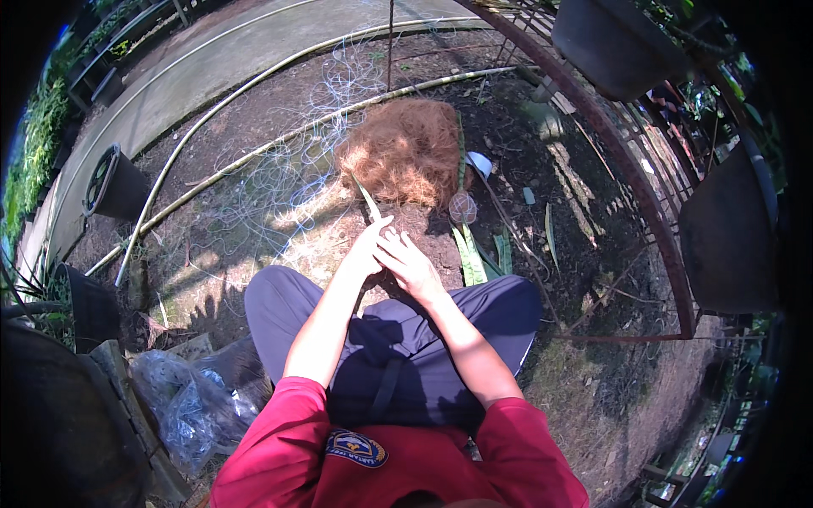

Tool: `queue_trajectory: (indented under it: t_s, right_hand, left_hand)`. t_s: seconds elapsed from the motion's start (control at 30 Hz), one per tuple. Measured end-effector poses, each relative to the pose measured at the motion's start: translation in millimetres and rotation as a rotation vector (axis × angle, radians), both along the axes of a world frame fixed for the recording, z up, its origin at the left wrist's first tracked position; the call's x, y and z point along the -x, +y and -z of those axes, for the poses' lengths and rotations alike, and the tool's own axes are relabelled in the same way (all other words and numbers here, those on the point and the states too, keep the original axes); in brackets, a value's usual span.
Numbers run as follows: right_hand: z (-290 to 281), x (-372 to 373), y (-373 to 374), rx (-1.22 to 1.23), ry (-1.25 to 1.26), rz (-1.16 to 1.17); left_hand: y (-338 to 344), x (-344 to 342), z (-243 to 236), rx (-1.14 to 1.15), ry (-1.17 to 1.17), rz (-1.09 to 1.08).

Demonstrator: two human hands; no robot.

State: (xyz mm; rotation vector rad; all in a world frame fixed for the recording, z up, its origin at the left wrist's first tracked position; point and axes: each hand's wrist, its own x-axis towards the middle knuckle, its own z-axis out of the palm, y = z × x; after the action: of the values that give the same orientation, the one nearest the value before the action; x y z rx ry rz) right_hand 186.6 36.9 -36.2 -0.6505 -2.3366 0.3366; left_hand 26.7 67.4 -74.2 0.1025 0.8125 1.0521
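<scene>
In front of my lap, my left hand (369, 251) is closed on a long pointed green leaf (367, 198), whose tip slants up toward a heap of reddish-brown fibre (405, 148). My right hand (410, 266) meets the left one, its fingers curled against it. What lies between its fingers is hidden. At the right edge of the heap sits a round, pale, net-like ball (462, 207). Cut leaves with pale edges (468, 256) lie on the soil beside my right knee.
Thin, pale tangled string (284, 195) spreads over the ground at the left. Long pipes (279, 140) cross behind the heap. A rusty metal frame (631, 161) curves at the right, with dark pots (730, 229) beyond. Clear plastic bags (182, 402) lie at my left; a white bowl (479, 164) stands behind.
</scene>
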Motion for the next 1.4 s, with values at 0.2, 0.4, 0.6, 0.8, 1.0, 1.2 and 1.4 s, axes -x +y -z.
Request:
queue_trajectory:
  t_s: [0.2, 0.4, 0.6, 0.8, 1.0, 1.2, 1.4]
  right_hand:
    - [10, 8, 3, -0.06, 0.024, 0.055]
    - [5, 7, 1, -0.044, 0.016, 0.089]
    - [7, 2, 3, -0.042, 0.015, 0.05]
    - [8, 9, -3, -0.059, 0.016, 0.067]
    - [11, 7, -1, 0.12, 0.1, 0.046]
    - [16, 7, -5, 0.118, 0.174, 0.082]
    - [-2, 10, -6, 0.223, 0.32, 0.214]
  left_hand:
    - [6, -5, -11, 0.06, 0.01, -0.056]
    - [7, -7, -11, 0.065, 0.056, -0.09]
    - [-3, -13, -19, 0.107, -0.024, -0.178]
    - [5, -3, -9, 0.072, 0.093, -0.131]
    - [-7, -19, -4, 0.083, -0.064, -0.34]
    - [2, -24, 6, 0.052, -0.042, -0.457]
    - [-1, -20, -13, -0.071, 0.152, -0.366]
